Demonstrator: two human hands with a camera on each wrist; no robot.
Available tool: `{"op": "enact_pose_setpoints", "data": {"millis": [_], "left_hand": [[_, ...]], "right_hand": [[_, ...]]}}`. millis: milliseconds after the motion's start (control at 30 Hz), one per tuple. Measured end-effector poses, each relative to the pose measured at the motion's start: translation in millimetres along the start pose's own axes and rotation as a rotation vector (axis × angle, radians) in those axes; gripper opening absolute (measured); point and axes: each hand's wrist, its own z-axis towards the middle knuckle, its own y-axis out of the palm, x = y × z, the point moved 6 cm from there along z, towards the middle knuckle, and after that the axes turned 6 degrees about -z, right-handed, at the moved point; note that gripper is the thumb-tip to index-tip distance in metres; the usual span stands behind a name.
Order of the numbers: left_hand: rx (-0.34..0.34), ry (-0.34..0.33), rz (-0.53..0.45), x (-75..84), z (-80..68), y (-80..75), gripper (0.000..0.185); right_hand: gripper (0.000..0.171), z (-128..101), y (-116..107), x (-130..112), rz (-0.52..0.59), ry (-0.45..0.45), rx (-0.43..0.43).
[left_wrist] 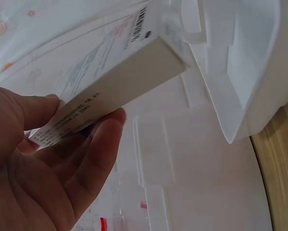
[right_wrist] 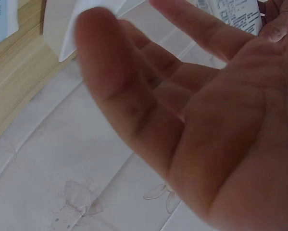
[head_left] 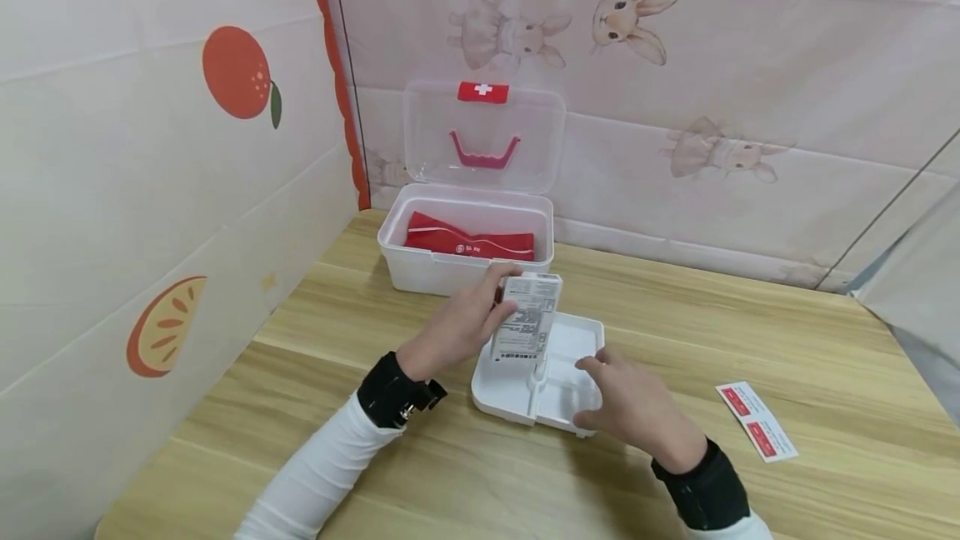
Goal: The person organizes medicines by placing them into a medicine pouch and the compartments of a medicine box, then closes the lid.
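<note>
My left hand (head_left: 463, 325) pinches a white printed medicine box (head_left: 529, 315) between thumb and fingers, tilted above a white divided tray (head_left: 581, 332). In the left wrist view, the box (left_wrist: 129, 79) shows a plain narrow side and small dark print. My right hand (head_left: 637, 402) holds nothing; its fingers are loosely bent and spread at the tray's right edge. Whether they touch the tray cannot be told. In the right wrist view, the palm and fingers of the right hand (right_wrist: 201, 110) fill much of the picture, with the medicine box (right_wrist: 232, 14) behind.
Behind the tray stands a white first-aid box (head_left: 420, 273), its clear lid (head_left: 525, 119) raised and a red folded item (head_left: 468, 237) inside. A white card with red labels (head_left: 757, 422) lies on the wooden table (head_left: 847, 357) at right. Printed cloth walls (head_left: 750, 82) border the table.
</note>
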Motion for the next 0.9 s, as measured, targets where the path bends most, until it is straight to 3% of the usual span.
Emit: {"op": "enact_pose_setpoints", "data": {"millis": [300, 633, 900], "left_hand": [[-0.075, -0.099, 0.001, -15.1, 1.0, 4.3, 0.046], [-0.114, -0.176, -0.003, -29.0, 1.2, 9.9, 0.043], [-0.17, -0.208, 0.02, -35.6, 0.9, 17.1, 0.059]], "right_hand": [[0.075, 2, 16, 6, 0.011, 0.024, -0.121], [0.074, 4, 20, 7, 0.032, 0.051, -0.161], [0.072, 6, 22, 7, 0.053, 0.05, -0.167]]}}
